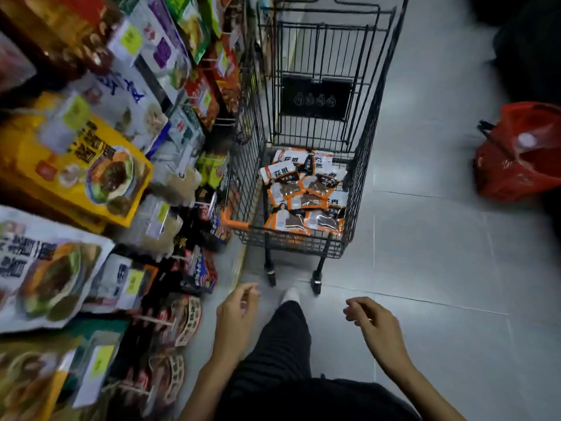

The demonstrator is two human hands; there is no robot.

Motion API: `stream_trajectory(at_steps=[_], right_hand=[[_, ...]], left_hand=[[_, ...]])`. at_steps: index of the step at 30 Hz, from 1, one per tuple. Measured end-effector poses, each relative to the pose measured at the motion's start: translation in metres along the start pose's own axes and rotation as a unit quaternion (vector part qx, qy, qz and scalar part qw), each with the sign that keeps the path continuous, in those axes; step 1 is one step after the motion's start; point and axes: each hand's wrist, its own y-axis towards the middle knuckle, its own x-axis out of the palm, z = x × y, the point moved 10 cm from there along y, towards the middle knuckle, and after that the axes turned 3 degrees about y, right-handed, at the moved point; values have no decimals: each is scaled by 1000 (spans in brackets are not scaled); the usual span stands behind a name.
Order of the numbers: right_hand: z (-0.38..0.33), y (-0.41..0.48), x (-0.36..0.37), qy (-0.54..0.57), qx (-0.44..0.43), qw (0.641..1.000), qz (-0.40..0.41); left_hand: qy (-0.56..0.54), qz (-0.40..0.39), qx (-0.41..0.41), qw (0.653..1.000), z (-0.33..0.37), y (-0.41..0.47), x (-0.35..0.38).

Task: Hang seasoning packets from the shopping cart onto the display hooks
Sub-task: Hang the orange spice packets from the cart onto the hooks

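Note:
A black wire shopping cart stands ahead of me on the tiled floor. Several orange-and-white seasoning packets lie in a loose pile on its bottom. The display on the left carries many hanging packets on hooks, blurred by motion. My left hand hangs low in front of me with loosely curled fingers and holds nothing. My right hand is at the same height to the right, fingers also loosely curled and empty. Both hands are well short of the cart.
A red shopping basket sits on the floor at the right. My dark trouser leg and white shoe point at the cart's near wheels. Large yellow and white food bags jut out from the left display.

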Motion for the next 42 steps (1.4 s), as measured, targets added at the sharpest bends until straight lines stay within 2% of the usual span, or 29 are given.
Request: stream_trajectory(at_steps=[9,14,18,24,27,30,34,39,42], right_hand=[[-85,154,4,21,10,998,65],[-103,234,23,15,6,997,76],[-85,298,49,-5,35,998,56],[-12,378,76,9,145,987,75],[14,419,84,-15,161,983,89],[32,458,92,23,164,979,116],[58,500,90,-12,204,965,162],[80,531,96,17,237,957,169],[81,539,97,19,244,954,176]], left_hand=[[44,-62,95,993,85,182,15],[83,-88,93,988,96,259,51],[122,-111,55,985,69,313,97],[138,-121,-18,983,10,383,160],[126,-121,-58,983,-21,420,183],[144,-90,-80,982,-43,459,199],[132,-81,-133,979,-73,495,225],[165,-40,-206,964,-99,510,237],[142,-8,-224,964,-102,513,236]])
